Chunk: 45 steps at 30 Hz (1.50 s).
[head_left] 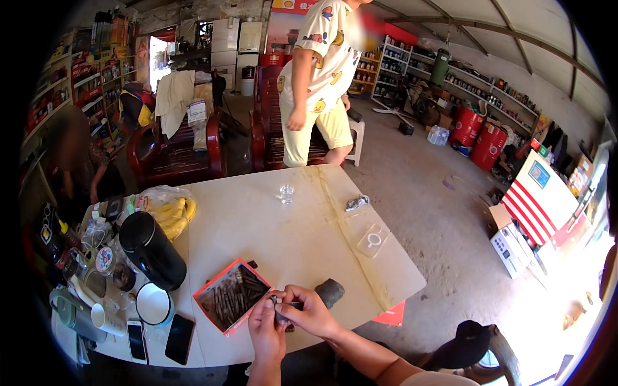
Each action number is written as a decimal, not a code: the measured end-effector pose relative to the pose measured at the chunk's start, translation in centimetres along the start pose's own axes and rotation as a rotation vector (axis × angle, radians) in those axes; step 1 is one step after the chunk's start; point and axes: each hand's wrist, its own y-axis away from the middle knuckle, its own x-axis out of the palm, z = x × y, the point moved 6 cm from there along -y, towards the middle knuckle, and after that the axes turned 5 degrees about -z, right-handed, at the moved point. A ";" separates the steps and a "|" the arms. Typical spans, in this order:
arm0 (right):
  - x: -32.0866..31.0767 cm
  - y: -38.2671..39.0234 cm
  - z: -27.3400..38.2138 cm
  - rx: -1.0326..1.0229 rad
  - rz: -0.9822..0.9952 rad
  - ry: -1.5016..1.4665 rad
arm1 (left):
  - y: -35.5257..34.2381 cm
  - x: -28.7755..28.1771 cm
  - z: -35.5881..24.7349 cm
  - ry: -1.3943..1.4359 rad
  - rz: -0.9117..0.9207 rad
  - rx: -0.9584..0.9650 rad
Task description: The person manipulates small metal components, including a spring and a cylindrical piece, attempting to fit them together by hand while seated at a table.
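Note:
My left hand [267, 331] and my right hand [314, 313] meet over the near edge of the table. Between them they pinch a small dark piece [280, 311], too small and covered to name its kind. The fingers of both are closed on it. Just left of my hands is an open red-edged cardboard box [205, 310], which holds several dark, slender metal-looking parts [233, 297]. A crumpled dark grey piece [330, 293], perhaps cloth, lies on the table beyond my right hand.
On the pale table [257, 219] are a black jug [152, 251], a white-lined mug [154, 303], two phones [179, 339], bananas in a bag [172, 215], a small glass [286, 193] and a clear phone case [373, 240]. A person [322, 83] stands beyond it; another sits at left.

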 end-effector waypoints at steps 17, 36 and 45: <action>0.0 0.3 0.9 -0.127 -0.033 -0.004 | 0.1 0.2 0.0 -0.053 -0.030 0.044; -0.4 0.3 1.7 -0.051 0.008 -0.140 | -0.1 0.7 -0.6 0.117 0.214 -0.132; -1.0 0.1 2.0 -0.118 0.000 0.021 | -0.2 0.8 -0.1 -0.048 0.204 -0.055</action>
